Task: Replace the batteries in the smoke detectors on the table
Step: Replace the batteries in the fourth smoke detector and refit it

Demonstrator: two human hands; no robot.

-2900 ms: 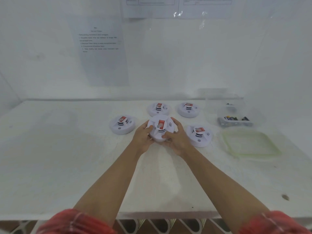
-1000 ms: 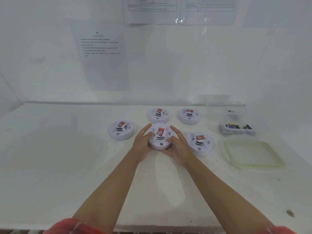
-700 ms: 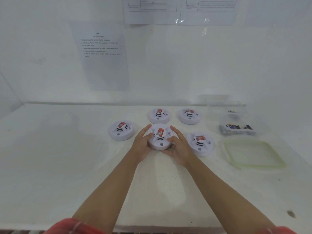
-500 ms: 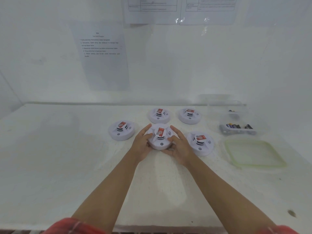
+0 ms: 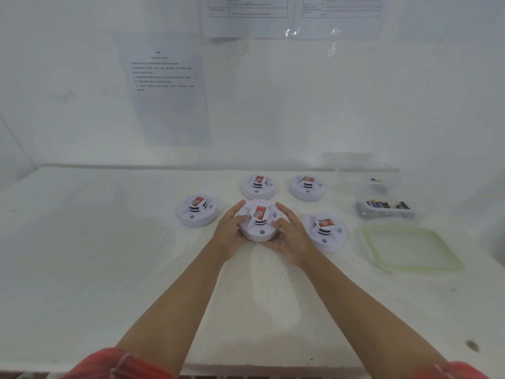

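Gripping centre smoke detector [image 5: 259, 228] w/ left hand [image 5: 231, 232] & right hand [image 5: 291, 239]; red label [image 5: 260, 212] text unreadable.

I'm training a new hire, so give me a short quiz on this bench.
1. How many smoke detectors are in view?
2. True or false: the green-rimmed lid is sealed on the clear tub.
3. The left hand and right hand hold which? A. middle detector B. far-left one C. one nearest the tub
Key: 1. five; 2. false, it lies on the table; 3. A
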